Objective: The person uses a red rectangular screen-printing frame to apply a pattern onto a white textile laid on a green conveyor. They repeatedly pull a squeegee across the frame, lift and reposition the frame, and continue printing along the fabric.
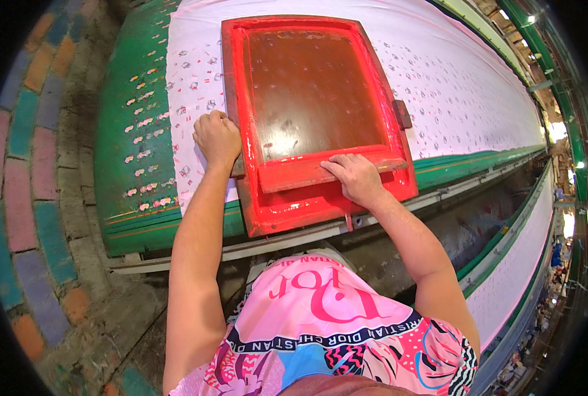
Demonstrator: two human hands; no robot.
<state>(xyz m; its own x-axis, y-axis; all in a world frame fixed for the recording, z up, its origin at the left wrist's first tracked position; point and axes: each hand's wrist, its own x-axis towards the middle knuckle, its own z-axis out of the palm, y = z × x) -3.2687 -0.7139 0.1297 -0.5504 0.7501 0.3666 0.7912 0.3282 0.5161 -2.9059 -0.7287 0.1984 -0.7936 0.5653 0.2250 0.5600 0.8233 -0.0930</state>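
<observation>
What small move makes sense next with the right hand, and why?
Probably push the red bar away across the brown panel: the right hand holds it at the panel's near end, and the left hand rests at the left edge of the red frame.

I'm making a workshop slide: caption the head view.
Left hand at the left edge of a red frame on printed cloth, right hand on a red bar.
</observation>
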